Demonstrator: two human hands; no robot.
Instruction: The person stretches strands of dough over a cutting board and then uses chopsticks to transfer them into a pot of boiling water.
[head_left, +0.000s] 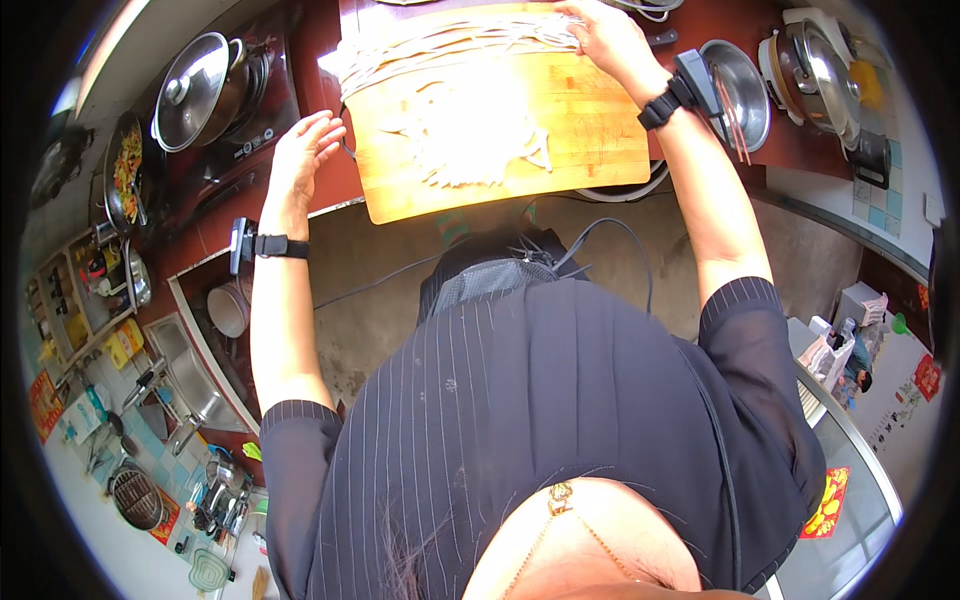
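Note:
A wooden cutting board (600, 120) lies on the red counter in front of me, its near edge jutting past the counter. Long pale noodle strands (457, 37) stretch across its far side. At their right end, my right hand (604, 37) has its fingers closed around the strands. A loose heap of cut noodles (450, 142) sits mid-board, mostly washed out by glare. My left hand (309, 146) hovers off the board's left edge, palm inward, fingers somewhat apart and holding nothing.
Left are a lidded pot (193, 90) and a wok of cooked food (127, 169). Right of the board stand a steel bowl (739, 82) with chopsticks (729, 112) across it and a lidded cooker (821, 82). A knife handle (663, 38) shows beside my right wrist.

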